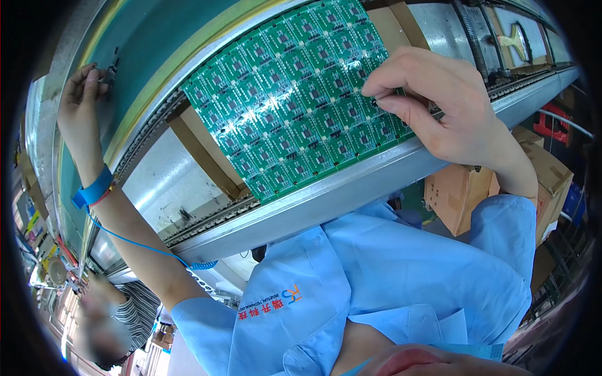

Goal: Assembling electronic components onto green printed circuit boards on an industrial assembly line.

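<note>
A large green circuit board panel (295, 100), made of many repeated small boards with dark chips, lies across the rails of a conveyor. My right hand (442, 103) is over its right side, thumb and forefinger pinched together; a tiny dark bit shows at the fingertips, too small to name. To the far left, my left hand (81, 103) has its fingers curled at the green belt surface, beside a few small black parts (114, 66). What lies between those fingers is hidden. A blue wrist strap (96, 187) with a coiled cord circles my left wrist.
A metal rail with a chain (313, 203) runs along the near side of the panel. Beyond it, a green belt (150, 50) curves along the far left. Cardboard boxes (461, 194) stand at the lower right. Another person in a striped top (135, 313) is at the lower left.
</note>
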Motion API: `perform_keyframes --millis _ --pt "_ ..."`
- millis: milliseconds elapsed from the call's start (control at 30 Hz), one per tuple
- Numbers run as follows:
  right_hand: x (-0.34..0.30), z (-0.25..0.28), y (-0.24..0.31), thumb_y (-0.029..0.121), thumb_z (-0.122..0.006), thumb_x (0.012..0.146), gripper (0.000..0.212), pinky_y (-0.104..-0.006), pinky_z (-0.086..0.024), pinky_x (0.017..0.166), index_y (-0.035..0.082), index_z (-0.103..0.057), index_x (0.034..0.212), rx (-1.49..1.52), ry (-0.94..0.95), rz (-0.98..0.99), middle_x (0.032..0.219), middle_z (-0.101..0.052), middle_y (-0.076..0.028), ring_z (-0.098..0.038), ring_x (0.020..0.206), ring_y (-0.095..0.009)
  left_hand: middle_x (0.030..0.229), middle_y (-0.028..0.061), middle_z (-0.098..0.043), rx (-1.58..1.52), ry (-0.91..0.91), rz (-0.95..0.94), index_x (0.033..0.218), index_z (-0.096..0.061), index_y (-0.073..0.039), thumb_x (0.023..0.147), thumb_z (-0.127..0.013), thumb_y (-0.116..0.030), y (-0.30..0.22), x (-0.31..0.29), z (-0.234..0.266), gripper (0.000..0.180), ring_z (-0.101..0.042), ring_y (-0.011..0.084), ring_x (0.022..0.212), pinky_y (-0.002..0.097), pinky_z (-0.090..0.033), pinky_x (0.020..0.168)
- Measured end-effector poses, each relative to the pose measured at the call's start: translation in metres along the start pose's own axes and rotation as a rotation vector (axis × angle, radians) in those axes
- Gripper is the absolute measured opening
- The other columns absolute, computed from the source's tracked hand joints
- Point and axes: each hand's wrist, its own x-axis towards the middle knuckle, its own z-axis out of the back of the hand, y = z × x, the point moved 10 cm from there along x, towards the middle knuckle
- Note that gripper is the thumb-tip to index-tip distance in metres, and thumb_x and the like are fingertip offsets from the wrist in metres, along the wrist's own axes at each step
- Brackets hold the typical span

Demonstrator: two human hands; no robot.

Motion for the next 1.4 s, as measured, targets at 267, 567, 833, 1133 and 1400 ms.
perform_keyframes --millis 267,567,833,1133,1400 --pt "0.005 -0.012 0.014 -0.009 -0.064 0.071 0.022 -0.0295 -0.046 0.053 -0.001 -0.061 0.09 -0.042 0.02 0.1 0.078 -0.062 -0.009 -0.061 0.064 -0.022 0.092 0.0043 -0.067 0.019 -0.063 0.033 0.108 -0.067 0.001 0.087 -0.068 -0.019 0.002 -0.016 0.012 0.028 -0.058 0.0085 0.076 0.0219 -0.047 0.074" --pt "0.002 -0.02 0.019 -0.007 -0.065 0.069 0.02 -0.0306 -0.045 0.05 0.003 -0.061 0.086 -0.146 0.058 0.104 0.076 -0.062 -0.007 -0.06 0.062 -0.022 0.086 0.0028 -0.064 0.033 -0.042 0.028 0.1 -0.068 -0.001 0.084 -0.07 -0.019 -0.003 -0.016 0.008 0.024 -0.056 0.0083 0.075 0.0211 -0.044 0.071" --pt "-0.005 -0.017 0.03 -0.002 -0.063 0.074 0.018 -0.0314 -0.05 0.054 0.004 -0.064 0.091 -0.328 0.118 0.208 0.075 -0.064 -0.008 -0.063 0.063 -0.024 0.093 0.0063 -0.067 -0.106 -0.02 0.067 0.098 -0.067 0.0 0.085 -0.067 -0.015 0.011 -0.01 0.011 0.02 -0.059 0.0096 0.078 0.022 -0.046 0.074" --pt "0.148 -0.029 0.004 0.025 -0.06 0.084 0.049 -0.0405 -0.042 0.096 0.001 -0.052 0.126 -0.35 0.099 0.342 0.123 -0.057 -0.02 -0.054 0.112 -0.035 0.096 0.0044 -0.067 -0.289 0.003 0.123 0.118 -0.062 0.0 0.088 -0.067 -0.016 0.03 -0.001 0.007 0.034 -0.059 0.0057 0.08 0.0169 -0.046 0.073" --pt "0.281 -0.196 -0.005 0.048 -0.057 0.084 0.059 -0.0374 -0.04 0.097 0.018 -0.05 0.134 -0.29 0.33 0.518 0.133 -0.049 -0.013 -0.049 0.12 -0.024 0.1 0.009 -0.066 -0.597 -0.019 0.198 0.121 -0.057 0.005 0.091 -0.061 -0.011 0.056 -0.014 0.026 0.034 -0.062 0.0106 0.085 0.0207 -0.052 0.08"
